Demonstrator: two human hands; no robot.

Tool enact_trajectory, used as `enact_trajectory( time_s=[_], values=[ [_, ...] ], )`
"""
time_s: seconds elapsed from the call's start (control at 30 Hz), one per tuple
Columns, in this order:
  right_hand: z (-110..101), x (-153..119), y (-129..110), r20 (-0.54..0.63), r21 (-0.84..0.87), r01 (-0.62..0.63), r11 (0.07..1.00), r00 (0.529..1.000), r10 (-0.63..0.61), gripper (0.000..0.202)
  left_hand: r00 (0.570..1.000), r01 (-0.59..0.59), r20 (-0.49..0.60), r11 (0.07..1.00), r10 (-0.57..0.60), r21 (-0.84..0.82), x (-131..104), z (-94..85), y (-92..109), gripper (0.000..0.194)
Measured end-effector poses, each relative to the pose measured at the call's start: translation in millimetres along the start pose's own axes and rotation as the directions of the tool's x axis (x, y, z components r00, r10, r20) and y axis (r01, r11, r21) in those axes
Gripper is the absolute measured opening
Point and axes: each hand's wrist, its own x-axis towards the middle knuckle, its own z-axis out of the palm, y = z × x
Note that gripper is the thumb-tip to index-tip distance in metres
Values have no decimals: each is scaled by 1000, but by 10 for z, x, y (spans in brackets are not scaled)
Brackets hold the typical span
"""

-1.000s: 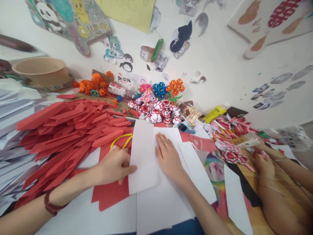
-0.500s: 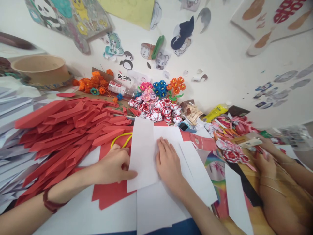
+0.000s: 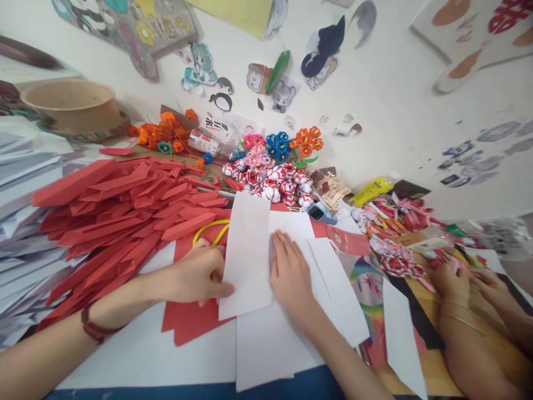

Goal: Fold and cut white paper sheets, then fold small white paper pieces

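Observation:
A folded white paper sheet (image 3: 247,261) lies in front of me, its left part standing up slightly from the sheets under it. My left hand (image 3: 200,272) has curled fingers and pinches that sheet's lower left edge, thumb on top. Flat along the fold on its right side rests my right hand (image 3: 291,275), fingers stretched out and holding nothing. More white paper (image 3: 266,344) lies beneath both hands. Red paper (image 3: 187,322) shows under my left hand, and a yellow loop (image 3: 208,226) sticks out just beyond it.
Folded red paper strips (image 3: 120,205) are heaped at left, beside folded white ones (image 3: 25,222). Red-and-white paper flowers (image 3: 270,183), a plastic bottle (image 3: 208,144) and a blue watch (image 3: 318,214) lie at the back. Another person's hands (image 3: 452,280) work at right.
The view has shifted slightly, so most things sit a little further right. My hands keep nearly the same pose on the paper. The other person's hands have come closer together.

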Motion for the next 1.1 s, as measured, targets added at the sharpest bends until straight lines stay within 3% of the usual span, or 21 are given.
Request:
enact_trajectory(
  time_s=[0.2, 0.37, 0.53, 0.6, 0.7, 0.87, 0.97, 1.1],
  values=[
    [-1, 3, 0, 0, 1, -1, 1000, 1000, 1, 56, 999, -51, -13, 996, 50, -67, -27, -27, -103, 43],
    [-8, 6, -4, -28, 22, 3, 1000, 1000, -2, 52, 995, -91, -46, 996, 90, -17, -7, 0, -104, 41],
    [-35, 28, 22, -126, 243, -12, 970, 991, 44, 40, 982, -27, -184, 999, 32, 31, -9, 39, -57, 41],
    [-80, 35, 36, -169, 454, -44, 890, 976, 134, 36, 970, -36, -237, 999, 43, 36, -13, 39, -46, 42],
    [-179, 38, 34, -157, 756, -69, 651, 946, 283, 40, 943, -40, -329, 999, 49, 34, -4, 43, -46, 42],
    [-268, 46, -37, 36, 938, -120, 326, 967, 251, 35, 885, -78, -449, 989, 127, 125, 27, 107, -57, 38],
    [-247, 40, -53, 88, 964, -134, 230, 976, 201, 30, 856, -167, -480, 981, 194, 99, 25, 112, -32, 34],
    [-246, 15, -48, 97, 962, -133, 239, 983, 154, 25, 804, -257, -581, 955, 127, -146, -7, 37, 10, 33]
  ],
)
